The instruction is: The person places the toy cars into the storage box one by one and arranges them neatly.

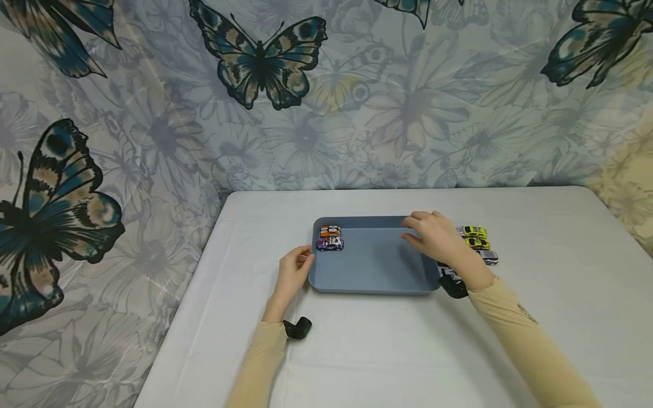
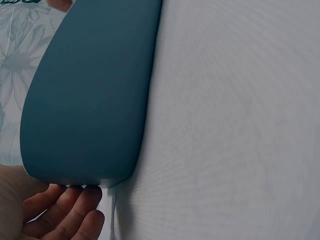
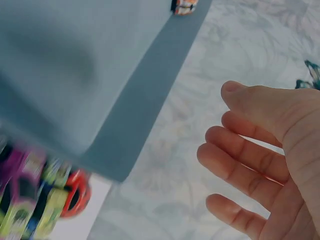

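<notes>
A grey-blue tray (image 1: 377, 269) lies on the table, seen from its outer wall in the left wrist view. At its left end my left hand (image 1: 295, 269) holds the edge, fingertips against the outer wall; part of the thumb is hidden. Over the far right corner of the tray hovers my right hand (image 1: 433, 238), fingers spread and loosely bent, holding nothing. Inside the tray, at the far left, an orange-and-white toy car (image 1: 330, 230) stands beside a purple toy car (image 1: 330, 243).
Right of the tray, several toy cars stand close together, among them a yellow car (image 1: 475, 232) and a silver-grey one (image 1: 490, 258); my right arm partly hides the group. A white cloth covers the table (image 1: 367, 351). Behind hangs a butterfly-patterned curtain (image 1: 306, 136).
</notes>
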A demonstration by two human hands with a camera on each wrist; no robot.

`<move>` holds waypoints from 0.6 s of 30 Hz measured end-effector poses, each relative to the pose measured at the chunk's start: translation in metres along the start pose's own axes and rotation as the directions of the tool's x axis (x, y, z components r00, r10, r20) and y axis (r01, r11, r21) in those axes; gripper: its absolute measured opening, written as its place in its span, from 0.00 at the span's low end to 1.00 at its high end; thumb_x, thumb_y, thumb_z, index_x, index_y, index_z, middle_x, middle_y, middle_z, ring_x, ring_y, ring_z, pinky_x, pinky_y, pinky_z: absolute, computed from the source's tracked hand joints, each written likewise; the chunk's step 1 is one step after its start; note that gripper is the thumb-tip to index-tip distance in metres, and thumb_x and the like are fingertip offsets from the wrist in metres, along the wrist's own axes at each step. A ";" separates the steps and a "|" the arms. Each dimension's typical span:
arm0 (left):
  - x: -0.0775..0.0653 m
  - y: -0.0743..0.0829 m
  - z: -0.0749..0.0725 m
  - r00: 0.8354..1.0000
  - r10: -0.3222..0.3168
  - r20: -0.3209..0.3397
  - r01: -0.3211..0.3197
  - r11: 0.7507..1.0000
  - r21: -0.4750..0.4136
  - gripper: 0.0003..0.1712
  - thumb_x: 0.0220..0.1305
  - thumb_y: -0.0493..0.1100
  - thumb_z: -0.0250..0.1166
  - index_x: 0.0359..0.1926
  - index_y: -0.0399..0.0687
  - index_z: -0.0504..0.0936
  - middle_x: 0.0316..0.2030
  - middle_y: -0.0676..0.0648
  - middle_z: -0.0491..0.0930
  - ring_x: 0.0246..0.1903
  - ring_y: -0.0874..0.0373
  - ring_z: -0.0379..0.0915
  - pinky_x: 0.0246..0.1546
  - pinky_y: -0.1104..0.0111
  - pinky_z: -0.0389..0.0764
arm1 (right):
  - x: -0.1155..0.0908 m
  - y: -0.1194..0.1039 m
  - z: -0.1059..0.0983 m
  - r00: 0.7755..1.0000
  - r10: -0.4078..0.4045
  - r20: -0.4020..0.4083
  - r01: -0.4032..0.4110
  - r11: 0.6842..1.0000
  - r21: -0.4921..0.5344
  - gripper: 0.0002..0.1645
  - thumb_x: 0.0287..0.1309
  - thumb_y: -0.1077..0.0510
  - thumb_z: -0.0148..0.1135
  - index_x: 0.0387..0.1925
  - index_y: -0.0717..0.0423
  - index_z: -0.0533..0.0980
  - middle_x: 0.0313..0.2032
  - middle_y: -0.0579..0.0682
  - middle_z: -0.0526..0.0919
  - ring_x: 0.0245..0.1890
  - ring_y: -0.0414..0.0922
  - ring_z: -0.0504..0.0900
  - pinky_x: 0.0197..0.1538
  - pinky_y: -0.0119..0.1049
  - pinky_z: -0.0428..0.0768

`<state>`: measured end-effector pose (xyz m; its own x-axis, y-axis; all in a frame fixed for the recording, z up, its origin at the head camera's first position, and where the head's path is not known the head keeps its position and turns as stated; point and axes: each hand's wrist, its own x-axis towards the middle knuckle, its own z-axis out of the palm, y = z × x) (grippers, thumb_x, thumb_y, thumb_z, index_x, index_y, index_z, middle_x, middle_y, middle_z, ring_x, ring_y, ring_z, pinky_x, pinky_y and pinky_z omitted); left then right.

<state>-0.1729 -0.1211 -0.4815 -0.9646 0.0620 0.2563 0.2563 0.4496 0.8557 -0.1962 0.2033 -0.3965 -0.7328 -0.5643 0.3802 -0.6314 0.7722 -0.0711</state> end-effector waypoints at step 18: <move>-0.001 0.002 0.000 1.000 -0.003 -0.001 0.003 1.000 0.002 0.14 0.62 0.34 0.61 0.48 0.29 0.78 0.36 0.39 0.79 0.34 0.49 0.78 0.36 0.66 0.81 | -0.080 0.050 -0.022 0.993 0.097 -0.062 -0.099 0.995 -0.022 0.13 0.39 0.66 0.72 0.31 0.64 0.79 0.29 0.56 0.81 0.26 0.51 0.78 0.29 0.51 0.75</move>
<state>-0.1718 -0.1202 -0.4806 -0.9654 0.0592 0.2540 0.2528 0.4518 0.8555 -0.1633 0.2935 -0.4099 -0.7738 -0.4672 0.4278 -0.5500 0.8306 -0.0878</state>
